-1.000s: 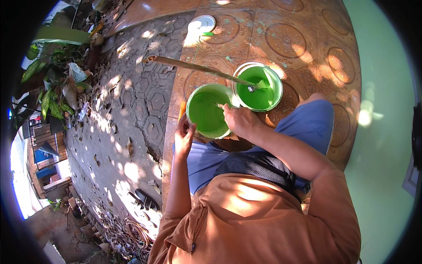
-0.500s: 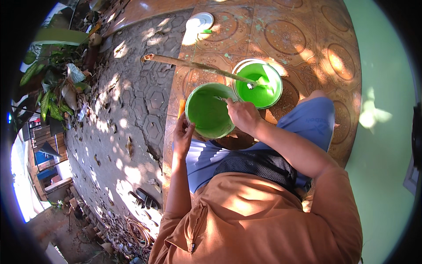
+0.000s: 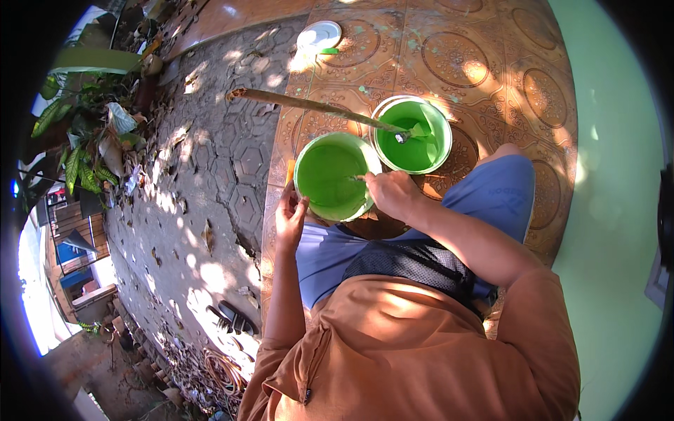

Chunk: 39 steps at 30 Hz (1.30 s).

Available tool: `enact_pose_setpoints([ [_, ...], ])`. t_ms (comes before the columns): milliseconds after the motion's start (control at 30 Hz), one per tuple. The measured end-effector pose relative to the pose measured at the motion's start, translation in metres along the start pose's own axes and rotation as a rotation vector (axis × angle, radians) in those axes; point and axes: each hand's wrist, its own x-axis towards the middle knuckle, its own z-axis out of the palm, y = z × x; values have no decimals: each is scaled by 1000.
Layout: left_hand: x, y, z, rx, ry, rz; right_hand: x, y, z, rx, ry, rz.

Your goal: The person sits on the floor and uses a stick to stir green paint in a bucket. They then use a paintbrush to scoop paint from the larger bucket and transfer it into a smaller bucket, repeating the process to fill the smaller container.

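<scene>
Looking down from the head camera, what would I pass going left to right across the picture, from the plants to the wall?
Leafy plants → grey paving stones → left hand → near bucket of green paint → far bucket of green paint → blue-clad knee → pale green wall.

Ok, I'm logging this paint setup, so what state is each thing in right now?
Near bucket: open, holding green paint, tilted toward the person.
Far bucket: open, upright on the tiled floor, green paint inside.
Long stick: lying across the far bucket's rim, lower end in the paint.
White lid: off, lying on the tiles.
Left hand: steadying the near bucket's rim.
Right hand: closed on a thin tool dipped in the near bucket.
</scene>
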Motion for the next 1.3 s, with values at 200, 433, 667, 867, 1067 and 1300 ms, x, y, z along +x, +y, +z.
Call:
enact_pose_setpoints([
  [200, 0, -3, 5, -93, 18, -19, 6, 3, 7, -92, 155, -102],
  [433, -2, 0, 5, -5, -12, -9, -1, 9, -25, -98, -89, 82],
  [667, -3, 8, 13, 19, -17, 60, 3, -5, -30, -190, -35, 115],
  [867, -2, -2, 11, -18, 30, 26, -3, -7, -25, -110, 68, -7],
  [1067, -3, 5, 10, 191, 32, 58, -8, 0, -16, -144, 171, -92],
  [1300, -3, 6, 9, 118, 11, 48, -2, 4, -7, -163, 250, -21],
])
